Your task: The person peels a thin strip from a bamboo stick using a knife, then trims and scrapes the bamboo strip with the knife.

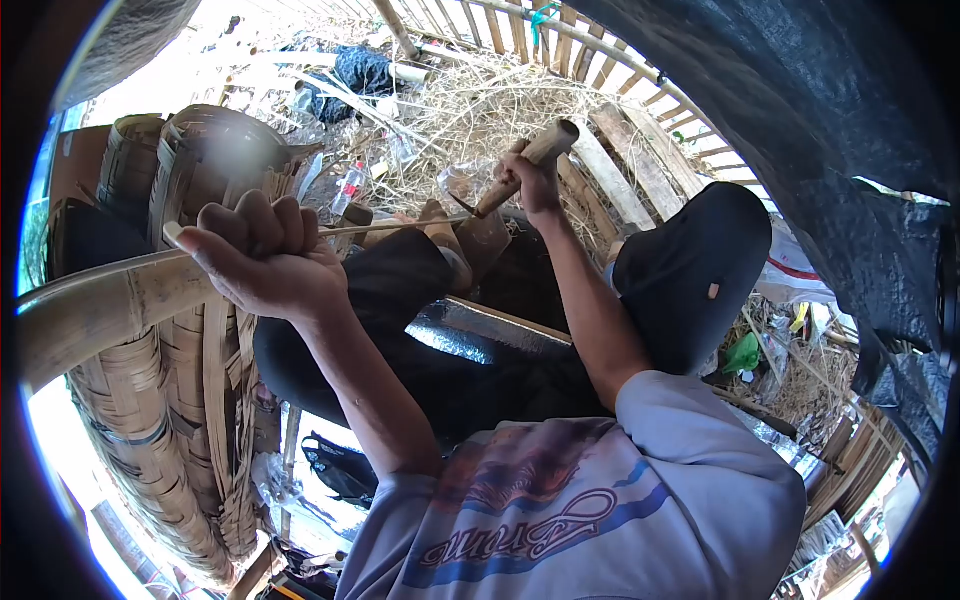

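Note:
My left hand is closed round a thin bamboo strip, its thumb stretched out to the left. The strip runs right, towards the knife in my other hand. Wrapped round the thick wooden handle of the knife is my right hand, above my lap. Its broad blade seems to point down between my knees, partly in shadow. A small dark pointed piece sticks out near the lower end of the handle, where the strip's right end meets it. Exactly how strip and blade touch cannot be made out.
A thick bamboo pole crosses at the left, beside tall woven bamboo baskets. Straw and shavings litter the ground ahead, with a plastic bottle and planks. A slatted bamboo fence stands behind. Dark sheeting hangs right.

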A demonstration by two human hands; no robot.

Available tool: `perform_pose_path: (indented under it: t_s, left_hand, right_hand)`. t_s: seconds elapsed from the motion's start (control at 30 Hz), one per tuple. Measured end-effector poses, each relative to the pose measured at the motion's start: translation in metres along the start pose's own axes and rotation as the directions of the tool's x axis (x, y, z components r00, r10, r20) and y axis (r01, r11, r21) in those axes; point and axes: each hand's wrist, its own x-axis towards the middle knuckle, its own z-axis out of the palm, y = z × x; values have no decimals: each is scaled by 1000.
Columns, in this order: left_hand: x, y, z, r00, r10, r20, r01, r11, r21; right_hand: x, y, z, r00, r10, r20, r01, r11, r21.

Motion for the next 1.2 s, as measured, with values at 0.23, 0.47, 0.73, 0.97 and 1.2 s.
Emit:
perform_pose_path:
  t_s: [0.23, 0.47, 0.73, 0.97, 1.2]
  left_hand:
    - [1, -2, 1, 1000, -4, 24, 5, 1000, -26]
    - [1, 0, -3, 998, -46, 44, 50, 993, -104]
    - [1, -2, 4, 998, -53, 18, 54, 996, -69]
    - [2, -6, 2, 999, 3, -44, -7, 997, -81]
    - [0, -7, 9, 997, 51, -56, -53, 998, -24]
  right_hand:
    - [1, 70, -40, 996, -31, 81, 56, 945, -322]
    - [8, 7, -12, 994, 16, -107, -7, 996, 88]
    - [1, 18, 10, 990, -21, 136, 44, 985, -168]
    - [-27, -101, 74, 993, -106, 57, 96, 982, 160]
    - [-69, -162, 97, 967, -230, 107, 193, 942, 276]
